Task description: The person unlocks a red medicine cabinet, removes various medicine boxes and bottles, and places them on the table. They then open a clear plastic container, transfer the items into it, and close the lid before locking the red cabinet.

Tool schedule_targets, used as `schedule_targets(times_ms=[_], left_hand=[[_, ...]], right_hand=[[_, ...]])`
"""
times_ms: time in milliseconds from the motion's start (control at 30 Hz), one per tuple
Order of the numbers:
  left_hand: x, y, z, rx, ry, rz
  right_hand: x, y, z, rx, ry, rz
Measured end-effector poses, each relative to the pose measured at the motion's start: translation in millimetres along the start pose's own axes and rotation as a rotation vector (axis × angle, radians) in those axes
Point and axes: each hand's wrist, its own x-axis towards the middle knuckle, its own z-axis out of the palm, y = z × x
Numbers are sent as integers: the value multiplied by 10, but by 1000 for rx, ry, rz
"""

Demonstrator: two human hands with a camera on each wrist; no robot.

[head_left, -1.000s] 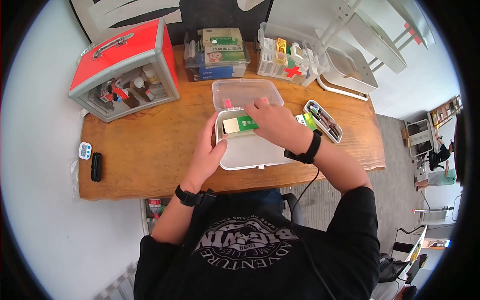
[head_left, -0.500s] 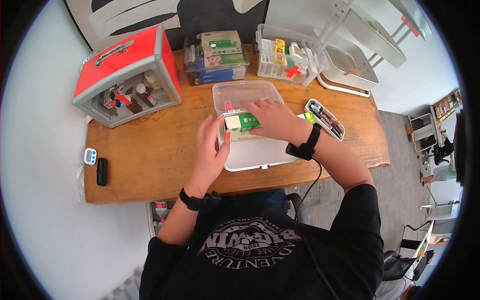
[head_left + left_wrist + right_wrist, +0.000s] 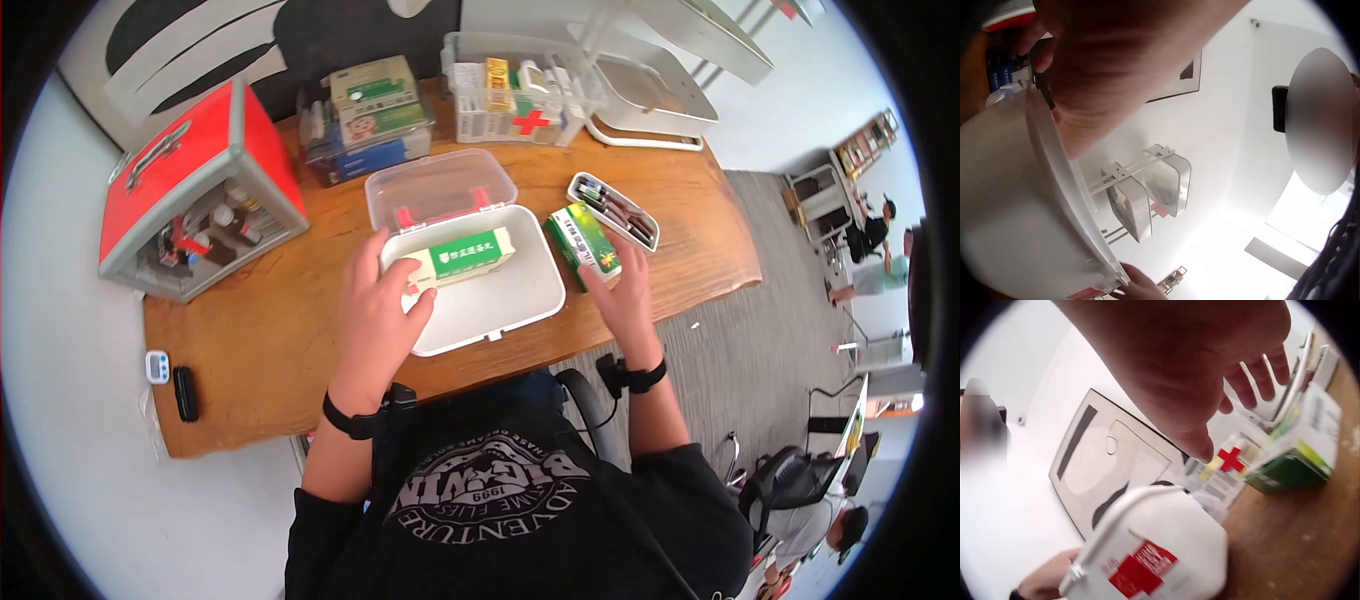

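A white medicine box [image 3: 525, 285] stands on the wooden table, its clear lid [image 3: 440, 190] folded back. Inside, along the back, lies a green and white carton [image 3: 465, 255]. My left hand [image 3: 375, 315] is over the box's left rim, fingers spread, with fingertips right at the carton's left end. To the right of the box stands a green and yellow carton [image 3: 583, 240]. Beside that carton is my right hand [image 3: 628, 295], thumb and fingers apart around its near right side. In the right wrist view, the fingers show loosely extended by the green and yellow carton [image 3: 1300, 450].
A long white tray of pens [image 3: 620, 212] lies behind the right hand. At the back stand a clear bin of cartons [image 3: 375, 160] and a clear box with a red cross [image 3: 530, 122]. A red and grey case [image 3: 190, 170] is at left, near a timer [image 3: 157, 367] and black pouch [image 3: 186, 394].
My right hand has let go of the green and white carton in the box and moved right to the green and yellow carton. My left hand stays at the left rim. The head view has shifted.
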Motion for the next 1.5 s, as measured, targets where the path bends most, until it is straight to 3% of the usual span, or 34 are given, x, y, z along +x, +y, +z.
schedule_targets(times_ms=[33,233,400,567,700,833,900,967,1033,1100,1167,1500], left_hand=[[50,25,-8,51,9,23],[280,-14,24,117,-75,111],[325,28,-15,109,-133,116],[155,202,-69,195,-330,89],[164,318,-93,236,-267,130],[208,516,-117,99,-343,196],[232,501,2,-10,-551,101],[261,431,103,33,-520,185],[446,375,253,312,-761,123],[478,276,371,337,-744,189],[561,366,347,420,-863,147],[719,210,421,481,-839,156]], right_hand=[[-132,94,36,-161,73,-116],[-405,286,282,-154,102,72],[-299,465,393,-125,136,7],[-296,435,386,-166,120,24],[-283,419,381,-146,127,25],[-285,383,377,-139,159,56],[-280,412,379,-154,166,49],[-280,427,382,-170,171,41],[-281,415,383,-104,175,34],[-296,430,386,-110,173,32],[-286,445,380,-110,172,29],[-301,433,356,-98,180,22]])
